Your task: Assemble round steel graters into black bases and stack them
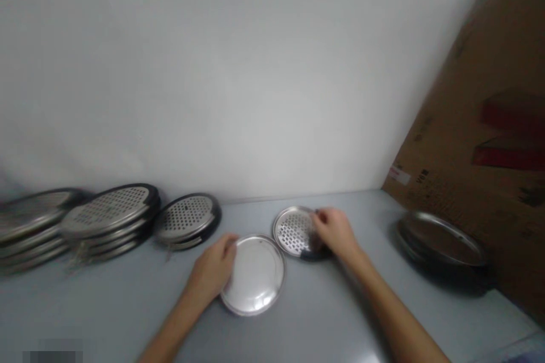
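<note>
A plain round metal plate (256, 275) lies flat on the grey table (323, 317) in front of me. My left hand (213, 273) grips its left rim with curled fingers. Just behind and to the right, a perforated metal disc with a dark rim (293, 231) rests tilted on the table. My right hand (335, 231) is closed on its right edge. The two pieces nearly touch.
Stacks of perforated dark-rimmed discs (111, 217) stand along the wall at left, with a smaller stack (187, 219) beside them. A pile of plain metal plates (443, 241) sits at right, against a large cardboard box (489, 136). A white wall backs the table.
</note>
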Demonstrator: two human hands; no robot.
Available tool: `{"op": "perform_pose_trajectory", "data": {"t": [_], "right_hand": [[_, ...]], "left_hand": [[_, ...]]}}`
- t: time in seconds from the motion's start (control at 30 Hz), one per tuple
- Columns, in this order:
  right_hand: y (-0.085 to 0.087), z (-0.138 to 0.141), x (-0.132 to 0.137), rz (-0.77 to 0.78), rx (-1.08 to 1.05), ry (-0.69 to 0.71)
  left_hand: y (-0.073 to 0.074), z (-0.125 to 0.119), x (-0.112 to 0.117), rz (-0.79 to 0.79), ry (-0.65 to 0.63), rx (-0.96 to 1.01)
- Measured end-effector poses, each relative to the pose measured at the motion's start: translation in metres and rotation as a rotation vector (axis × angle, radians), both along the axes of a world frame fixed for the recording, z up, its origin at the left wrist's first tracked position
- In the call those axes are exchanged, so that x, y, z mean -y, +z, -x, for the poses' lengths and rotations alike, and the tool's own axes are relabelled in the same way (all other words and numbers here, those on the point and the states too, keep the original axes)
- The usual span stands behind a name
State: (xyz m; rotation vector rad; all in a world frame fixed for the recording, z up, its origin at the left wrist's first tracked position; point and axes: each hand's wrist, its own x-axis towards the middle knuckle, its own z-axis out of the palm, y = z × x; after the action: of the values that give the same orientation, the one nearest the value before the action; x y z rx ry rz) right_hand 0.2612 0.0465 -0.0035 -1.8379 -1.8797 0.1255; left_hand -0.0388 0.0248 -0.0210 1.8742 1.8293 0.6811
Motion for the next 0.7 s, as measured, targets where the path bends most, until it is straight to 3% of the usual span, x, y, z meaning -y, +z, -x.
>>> {"op": "perform_pose_trajectory", "data": {"t": [0.23,0.4,0.47,0.57,0.7], "right_hand": [[-0.004,0.0,0.001,0.023,0.051,0.037],[-0.009,-0.002,0.0,0.05,0.058,0.076],[-0.013,-0.004,0.0,0.043,0.063,0.109],[-0.017,-0.005,-0.001,0.048,0.066,0.134],[-0.018,-0.005,-0.002,0.057,0.05,0.133]], "left_hand": [[0.0,-0.001,0.004,-0.059,-0.03,-0.16],[0.013,-0.009,0.01,-0.136,-0.084,-0.135],[0.021,-0.016,0.016,-0.119,-0.18,-0.06],[0.033,-0.025,0.026,0.032,-0.376,0.068],[0.041,-0.032,0.037,0.085,-0.513,0.118]]}}
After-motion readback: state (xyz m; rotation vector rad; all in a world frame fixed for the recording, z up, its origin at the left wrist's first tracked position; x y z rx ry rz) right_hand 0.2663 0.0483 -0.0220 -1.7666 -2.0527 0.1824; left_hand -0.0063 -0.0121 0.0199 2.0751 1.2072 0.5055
